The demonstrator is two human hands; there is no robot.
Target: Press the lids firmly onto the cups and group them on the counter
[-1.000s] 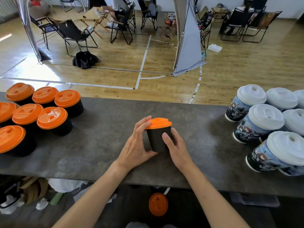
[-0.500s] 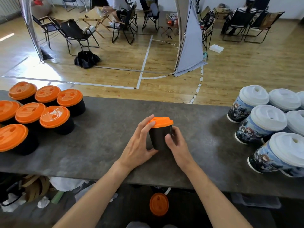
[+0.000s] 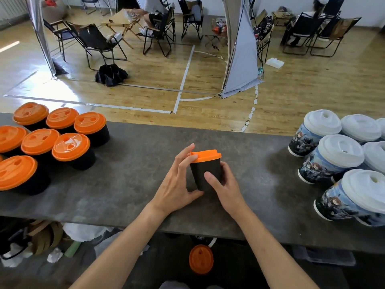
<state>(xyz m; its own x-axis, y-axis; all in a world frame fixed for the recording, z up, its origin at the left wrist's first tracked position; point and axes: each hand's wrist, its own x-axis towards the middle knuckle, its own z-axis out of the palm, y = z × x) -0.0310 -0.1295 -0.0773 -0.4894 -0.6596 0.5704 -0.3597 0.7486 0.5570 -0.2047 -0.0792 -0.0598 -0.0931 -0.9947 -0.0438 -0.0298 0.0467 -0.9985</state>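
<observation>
Head view: the left hand [image 3: 177, 184] and right hand [image 3: 226, 189] both grip a black cup [image 3: 205, 174] standing on the bench [image 3: 133, 174], its orange lid [image 3: 206, 156] seemingly not yet pressed home, with orange-topped cups [image 3: 70, 147] grouped well left of it and white-topped cups [image 3: 338, 158] well right, apparently finished.

A: What is lying on the wooden floor [image 3: 312, 101]?
B: White tape lines [image 3: 183, 80] are crossing it, a bright glare [image 3: 60, 90] is shining at the left, and black folding chairs [image 3: 98, 40] are standing around a wooden table [image 3: 120, 20] beyond.
</observation>
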